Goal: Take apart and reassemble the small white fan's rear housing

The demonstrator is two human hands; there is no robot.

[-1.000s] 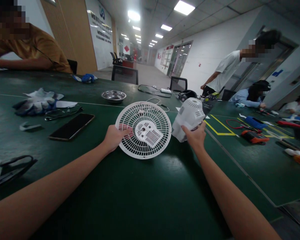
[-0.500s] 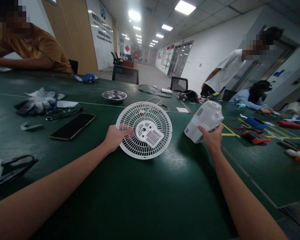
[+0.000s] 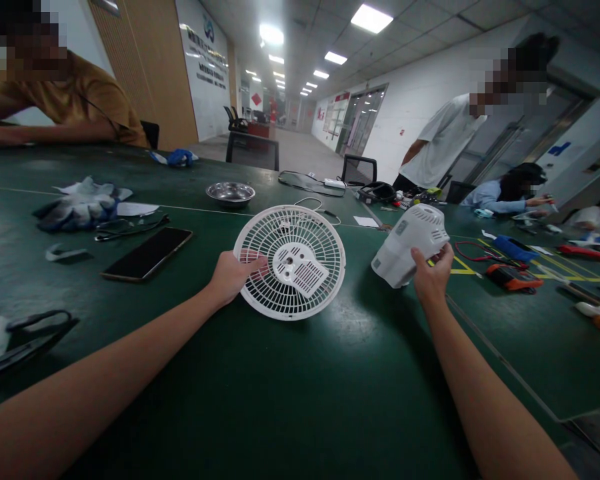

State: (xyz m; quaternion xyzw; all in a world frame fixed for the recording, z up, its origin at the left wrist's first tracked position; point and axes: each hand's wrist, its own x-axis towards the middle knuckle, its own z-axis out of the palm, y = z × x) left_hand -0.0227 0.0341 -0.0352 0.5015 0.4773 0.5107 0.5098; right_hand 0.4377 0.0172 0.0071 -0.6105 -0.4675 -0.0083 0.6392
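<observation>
My left hand [image 3: 233, 275] grips the left rim of a round white fan grille [image 3: 307, 277], its thumb lying across the slats. The grille is tilted up, with its slotted centre plate facing me. To the right, my right hand [image 3: 433, 272] is closed on a white plastic fan housing [image 3: 405, 243] with vent slots at its top end. The housing leans to one side, apart from the grille. A thin white cable [image 3: 313, 203] lies behind the grille; where it leads is partly hidden.
On the green table [image 3: 260, 407] lie a phone [image 3: 149, 254], gloves [image 3: 77, 205], a steel bowl [image 3: 231, 193] and, at the right, an orange multimeter [image 3: 514, 277]. One person [image 3: 80, 100] sits at the far left; another person [image 3: 443, 143] stands at the right.
My right hand has shifted slightly right on the housing, which has turned a little. The grille stays nearly the same. The standing person has leaned a bit to the left.
</observation>
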